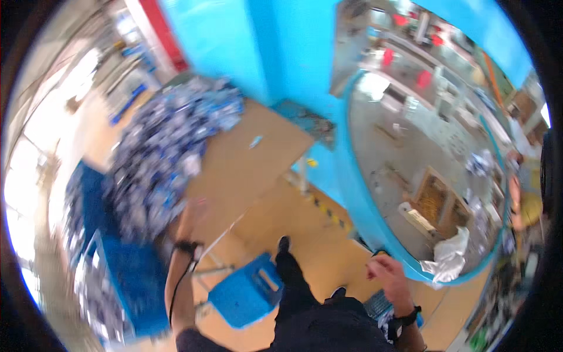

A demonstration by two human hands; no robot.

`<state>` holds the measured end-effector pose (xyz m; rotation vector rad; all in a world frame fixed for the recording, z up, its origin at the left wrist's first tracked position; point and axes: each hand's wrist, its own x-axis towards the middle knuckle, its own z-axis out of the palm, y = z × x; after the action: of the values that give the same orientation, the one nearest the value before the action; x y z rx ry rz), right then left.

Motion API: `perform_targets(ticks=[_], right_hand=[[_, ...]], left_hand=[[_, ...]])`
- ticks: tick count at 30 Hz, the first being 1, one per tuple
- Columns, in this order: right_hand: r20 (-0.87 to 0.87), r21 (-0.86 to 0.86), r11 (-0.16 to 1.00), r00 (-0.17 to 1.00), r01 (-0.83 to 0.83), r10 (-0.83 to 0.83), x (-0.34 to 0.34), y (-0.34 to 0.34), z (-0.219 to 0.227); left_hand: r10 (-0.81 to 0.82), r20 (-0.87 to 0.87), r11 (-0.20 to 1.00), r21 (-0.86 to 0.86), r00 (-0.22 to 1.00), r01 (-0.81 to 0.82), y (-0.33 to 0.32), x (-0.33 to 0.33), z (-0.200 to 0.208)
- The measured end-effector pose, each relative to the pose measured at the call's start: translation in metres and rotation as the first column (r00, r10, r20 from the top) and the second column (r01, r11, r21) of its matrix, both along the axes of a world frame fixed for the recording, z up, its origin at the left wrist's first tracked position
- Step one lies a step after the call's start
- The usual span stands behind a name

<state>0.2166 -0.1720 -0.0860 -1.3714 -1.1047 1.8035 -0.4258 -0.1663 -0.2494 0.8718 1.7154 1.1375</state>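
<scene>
My left hand (189,218) reaches over the near edge of a brown tabletop (252,158), beside a big heap of small blue-and-white packets (170,138). Motion smears its fingers, so their grip is hidden from me; a dark band circles the wrist. On the right, my right hand (392,276) hovers by the blue rim of a round-ended grey table (390,234). Its fingers are loosely bent and apart, and I see nothing in them. A dark watch or band sits on that wrist. One small pale packet (255,142) lies alone on the brown tabletop.
A blue stool (246,293) stands by my legs. Blue bins (135,281) with packets are at left. The grey table holds a wooden tray (437,196), a white roll (416,220) and a crumpled white bag (450,258). Another person's arm (515,196) shows at far right.
</scene>
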Motion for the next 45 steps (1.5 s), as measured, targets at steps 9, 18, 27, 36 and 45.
perform_targets(ticks=[9, 18, 27, 36, 45], right_hand=[[-0.167, -0.277, 0.937, 0.971, -0.213, 0.172, -0.197, 0.079, -0.062], [-0.230, -0.360, 0.918, 0.969, -0.166, 0.085, -0.273, 0.115, -0.118], [-0.143, -0.410, 0.907, 0.976, 0.095, -0.166, -0.242, 0.084, -0.122], [-0.360, -0.173, 0.985, 0.930, 0.010, -0.072, -0.157, 0.017, -0.115], [-0.178, -0.492, 0.870, 0.976, 0.023, -0.126, -0.134, 0.013, -0.131]], left_hand=[[-0.433, -0.743, 0.521, 0.255, 0.510, 0.814, 0.128, 0.125, 0.270], [-0.807, -0.374, 0.322, 0.372, 0.458, 0.871, 0.223, 0.140, 0.253], [-0.790, -0.148, 0.507, 0.389, 0.595, 0.770, 0.200, 0.188, 0.260], [-0.495, 0.351, 0.860, 0.327, 0.795, 0.391, 0.134, 0.264, 0.283], [-0.853, 0.042, 0.509, -0.153, 0.520, 0.847, 0.072, 0.257, 0.155]])
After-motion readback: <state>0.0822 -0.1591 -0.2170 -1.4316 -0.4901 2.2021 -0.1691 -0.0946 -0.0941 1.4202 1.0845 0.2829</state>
